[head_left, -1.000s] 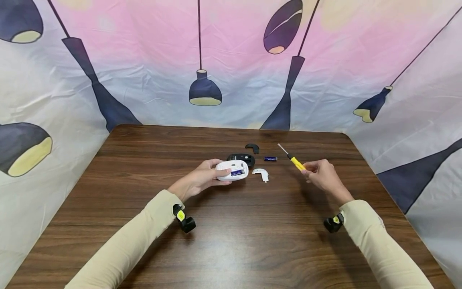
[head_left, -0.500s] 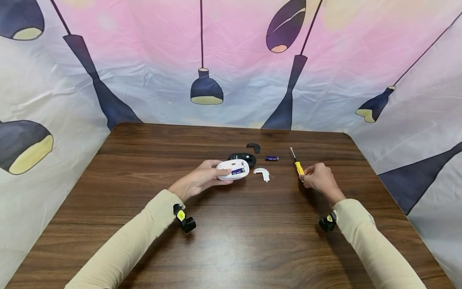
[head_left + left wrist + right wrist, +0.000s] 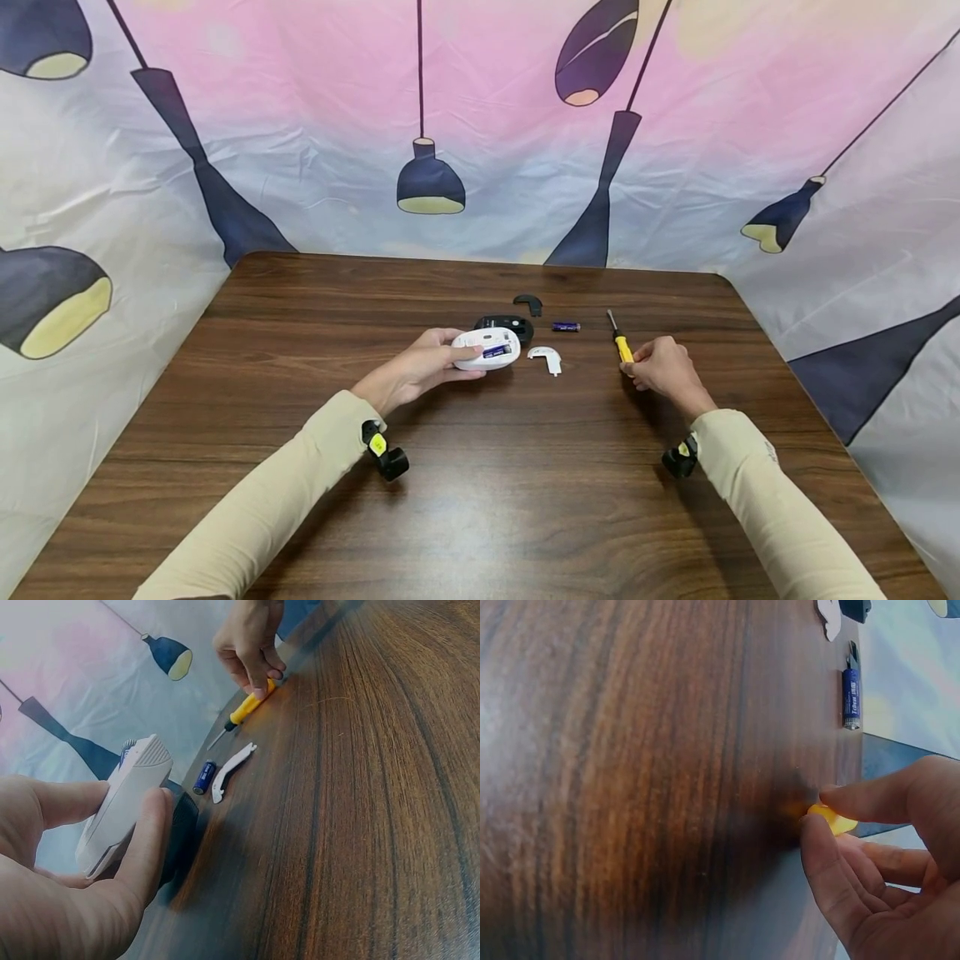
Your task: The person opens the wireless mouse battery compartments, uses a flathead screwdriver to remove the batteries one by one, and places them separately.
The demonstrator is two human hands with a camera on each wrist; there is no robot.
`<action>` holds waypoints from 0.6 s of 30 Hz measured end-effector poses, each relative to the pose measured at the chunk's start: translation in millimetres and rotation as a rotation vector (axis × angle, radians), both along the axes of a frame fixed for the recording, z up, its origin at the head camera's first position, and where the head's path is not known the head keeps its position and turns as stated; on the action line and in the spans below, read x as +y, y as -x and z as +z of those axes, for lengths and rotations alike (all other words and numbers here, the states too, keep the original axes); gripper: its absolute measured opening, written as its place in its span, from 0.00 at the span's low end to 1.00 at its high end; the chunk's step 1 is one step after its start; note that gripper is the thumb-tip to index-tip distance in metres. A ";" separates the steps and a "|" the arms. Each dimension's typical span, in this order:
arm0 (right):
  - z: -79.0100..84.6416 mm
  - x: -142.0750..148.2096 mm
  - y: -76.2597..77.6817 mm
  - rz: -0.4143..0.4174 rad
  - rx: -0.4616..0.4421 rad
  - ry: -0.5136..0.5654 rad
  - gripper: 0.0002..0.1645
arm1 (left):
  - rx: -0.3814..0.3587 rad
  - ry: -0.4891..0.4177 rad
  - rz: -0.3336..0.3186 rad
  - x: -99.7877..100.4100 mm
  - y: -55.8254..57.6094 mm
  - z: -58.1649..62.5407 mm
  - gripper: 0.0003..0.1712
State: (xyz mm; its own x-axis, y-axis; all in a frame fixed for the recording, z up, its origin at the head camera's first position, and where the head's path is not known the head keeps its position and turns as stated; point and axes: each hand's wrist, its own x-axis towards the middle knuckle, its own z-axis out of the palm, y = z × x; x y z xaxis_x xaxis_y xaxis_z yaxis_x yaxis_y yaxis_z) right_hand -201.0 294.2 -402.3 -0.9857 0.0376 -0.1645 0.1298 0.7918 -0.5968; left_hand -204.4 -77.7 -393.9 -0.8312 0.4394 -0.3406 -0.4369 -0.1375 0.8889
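Observation:
My left hand [image 3: 420, 367] grips a white computer mouse [image 3: 476, 339], its underside facing up and tilted toward me. The battery bay is uncovered, and a blue battery [image 3: 497, 352] shows inside it. On the right, the fingertips of my right hand [image 3: 666, 367] pinch the yellow handle of a screwdriver [image 3: 624, 347] low over the tabletop, its metal shaft pointing to the far side. In the right wrist view only the handle's yellow end [image 3: 836, 819] shows between thumb and fingers. A white battery cover [image 3: 547, 358] lies just right of the white mouse.
Behind the white mouse, partly hidden, a black mouse [image 3: 517, 327] lies underside up. A black cover [image 3: 531, 302] lies beyond it. Between the black mouse and the screwdriver is a loose blue battery [image 3: 566, 327]. A printed cloth [image 3: 337, 192] hangs behind the wooden table [image 3: 480, 517].
My right hand has moved slightly left and lowered the screwdriver toward the table, its tip swinging right to point away from me. The left hand keeps its hold on the white mouse.

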 end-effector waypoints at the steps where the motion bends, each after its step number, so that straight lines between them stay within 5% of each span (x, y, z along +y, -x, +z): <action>1: 1.1 0.7 -0.4 0.007 -0.001 -0.002 0.18 | 0.002 -0.001 -0.001 0.2 0.2 -0.1 0.27; 5: 5.6 2.7 -2.1 0.025 0.045 -0.044 0.21 | 0.007 -0.008 -0.002 0.8 0.9 -1.3 0.28; 11: 14.4 -10.7 -2.6 0.084 0.264 -0.127 0.18 | 0.001 -0.011 0.009 2.0 2.1 -2.9 0.28; 18: 16.0 -46.3 -0.4 0.262 0.399 0.032 0.07 | 0.005 0.007 0.007 3.6 1.9 -2.2 0.29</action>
State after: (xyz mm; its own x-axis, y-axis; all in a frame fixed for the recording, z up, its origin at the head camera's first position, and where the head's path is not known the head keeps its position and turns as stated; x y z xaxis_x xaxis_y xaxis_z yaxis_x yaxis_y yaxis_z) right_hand -200.6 247.8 -386.3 -0.9477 -0.2197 0.2317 -0.3161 0.7474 -0.5843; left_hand -206.3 -74.1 -396.1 -0.8362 0.4307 -0.3395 -0.4313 -0.1341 0.8922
